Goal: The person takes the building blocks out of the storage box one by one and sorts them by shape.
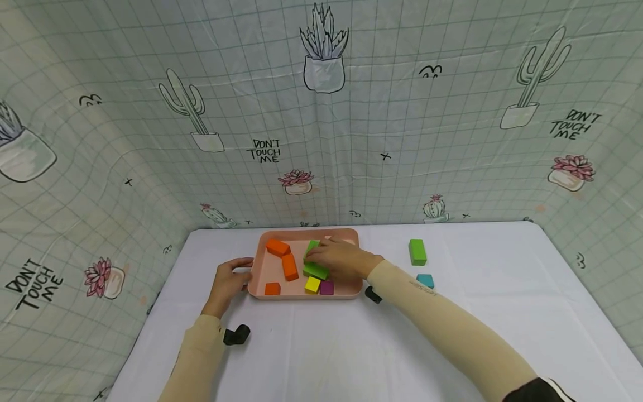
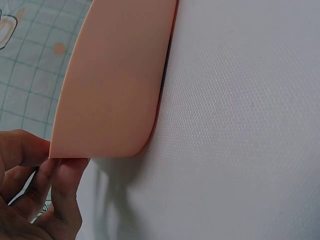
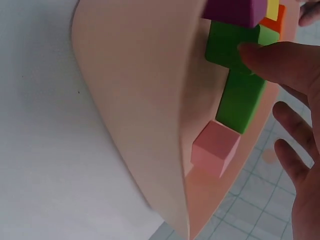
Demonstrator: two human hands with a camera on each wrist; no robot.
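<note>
My left hand (image 1: 228,286) is at the left end of a pink tray (image 1: 306,296), fingertips and thumb touching the outside of its end wall and rim. Over the right half of the tray my right hand (image 1: 344,258) reaches in. Its thumb lies on a green block (image 3: 231,46) and the fingers are on the far side, pinching it. Another green block (image 3: 242,102) and a pink cube (image 3: 216,147) lie beside it. Near the front wall sit a yellow cube (image 1: 312,285) and a purple cube (image 1: 327,287). Orange blocks (image 1: 289,267) occupy the left half.
On the white table (image 1: 311,346), right of the tray, a green block (image 1: 417,252) stands behind a blue block (image 1: 425,280), which the right forearm partly covers. A grid-patterned cloth (image 1: 382,123) hangs behind the table and at both sides. Black wrist mounts (image 1: 237,335) stick out from both sleeves.
</note>
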